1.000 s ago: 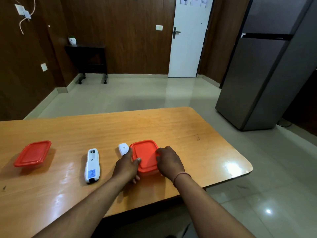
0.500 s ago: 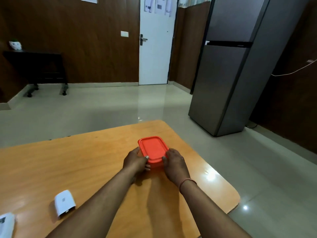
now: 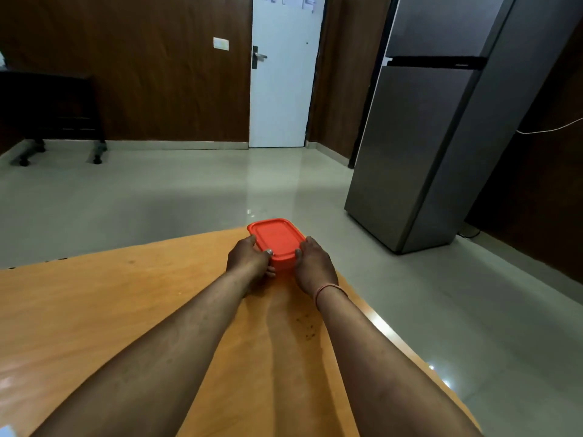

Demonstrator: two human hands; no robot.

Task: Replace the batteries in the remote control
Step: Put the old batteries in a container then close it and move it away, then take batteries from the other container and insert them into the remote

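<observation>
A small box with a red lid (image 3: 277, 238) sits at the far corner of the wooden table (image 3: 126, 310). My left hand (image 3: 247, 258) grips its left side, thumb on the lid's near edge. My right hand (image 3: 314, 263) grips its right side the same way. Both arms are stretched far forward. The remote control is out of frame except for a pale sliver at the bottom left edge (image 3: 5, 432), which I cannot identify for sure.
A grey refrigerator (image 3: 441, 137) stands on the right beyond the table's corner. A white door (image 3: 280, 89) is at the back, and a dark low table (image 3: 47, 111) at the far left. Shiny tiled floor lies past the table edge.
Both hands have slid the red-lidded box away toward the table's far corner. The view has swung right, so the remote, its cover and the second red box have left the frame.
</observation>
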